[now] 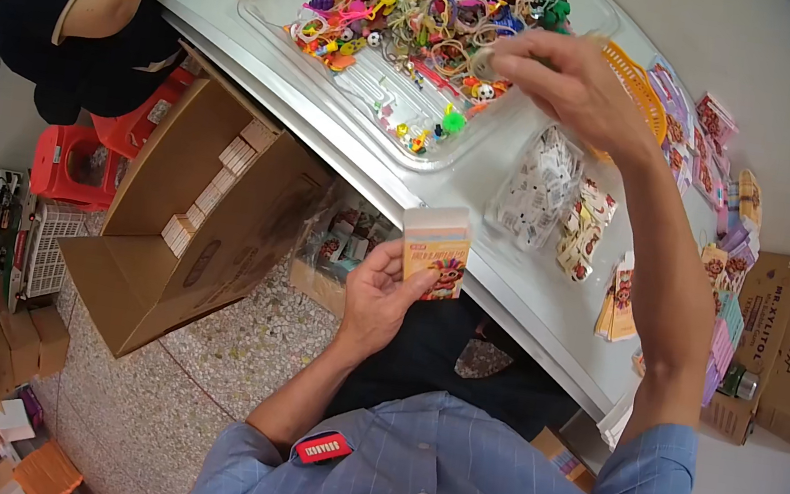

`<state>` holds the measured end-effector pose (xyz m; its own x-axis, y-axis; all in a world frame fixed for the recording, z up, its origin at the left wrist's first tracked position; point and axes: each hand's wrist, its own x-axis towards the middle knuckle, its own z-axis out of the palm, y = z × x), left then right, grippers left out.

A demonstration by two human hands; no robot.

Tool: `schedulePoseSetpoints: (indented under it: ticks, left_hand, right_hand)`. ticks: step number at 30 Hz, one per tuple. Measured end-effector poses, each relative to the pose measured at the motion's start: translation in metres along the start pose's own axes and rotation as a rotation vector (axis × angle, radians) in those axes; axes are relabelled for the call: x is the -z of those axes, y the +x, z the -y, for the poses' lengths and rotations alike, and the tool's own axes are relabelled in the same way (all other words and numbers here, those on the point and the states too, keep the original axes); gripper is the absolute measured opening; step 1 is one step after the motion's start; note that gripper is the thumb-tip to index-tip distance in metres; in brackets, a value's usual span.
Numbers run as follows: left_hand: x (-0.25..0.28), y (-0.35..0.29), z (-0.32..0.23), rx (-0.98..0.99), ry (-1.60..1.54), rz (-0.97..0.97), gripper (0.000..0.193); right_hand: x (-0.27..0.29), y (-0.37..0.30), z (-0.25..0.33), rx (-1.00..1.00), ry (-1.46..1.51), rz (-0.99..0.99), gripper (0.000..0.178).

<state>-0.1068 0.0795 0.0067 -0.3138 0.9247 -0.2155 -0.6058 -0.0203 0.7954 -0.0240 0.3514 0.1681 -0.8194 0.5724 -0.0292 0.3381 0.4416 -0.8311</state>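
My left hand point(375, 300) is closed around a small orange paper box point(437, 258) with a cartoon figure on its front. The box is upright at the table's near edge, its pale top flap raised. My right hand point(571, 85) is above the right side of a clear plastic tray point(375, 103). Its fingers are pinched together, and what they may hold is hidden or too small to name. A heap of small colourful plastic toys point(428, 14) fills the far part of the tray. A few loose pieces, among them a green fuzzy ball point(453, 121), lie toward its near corner.
Right of the tray are an orange basket point(639, 89), a bag of small white packets point(538, 186), shiny packets point(586, 229) and flat cartons point(620, 304). A big cardboard box point(213, 252) with small boxes inside stands left, below the table. Another person point(92, 33) is at far left beside red stools point(73, 163).
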Motion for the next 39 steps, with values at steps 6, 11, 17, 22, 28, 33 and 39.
schedulePoseSetpoints:
  ticks: [6, 11, 17, 22, 28, 33, 39]
  left_hand:
    - [-0.023, 0.000, 0.009, 0.008, 0.025, 0.129, 0.034]
    - [-0.038, -0.014, 0.018, -0.002, 0.024, 0.221, 0.036]
    - [-0.047, -0.031, 0.030, -0.009, 0.106, 0.262, 0.038]
    - [-0.050, -0.038, 0.037, 0.009, 0.141, 0.256, 0.038]
    - [-0.048, -0.036, 0.040, -0.009, 0.139, 0.244, 0.035]
    - [-0.038, -0.037, 0.040, 0.041, 0.156, 0.222, 0.034]
    - [-0.030, -0.042, 0.038, 0.026, 0.106, 0.167, 0.034]
  right_hand:
    - [-0.023, -0.106, 0.006, 0.056, 0.098, 0.046, 0.017]
    - [-0.039, -0.152, -0.004, 0.051, 0.003, 0.054, 0.014]
    - [-0.041, -0.186, -0.014, 0.077, -0.171, 0.139, 0.020]
    - [-0.036, -0.198, -0.013, 0.008, -0.225, 0.207, 0.022]
    - [-0.034, -0.179, -0.019, 0.013, 0.089, -0.134, 0.022]
    - [-0.029, -0.075, -0.005, 0.140, 0.007, -0.334, 0.032]
    - [-0.036, -0.038, 0.026, 0.505, -0.363, -0.748, 0.039]
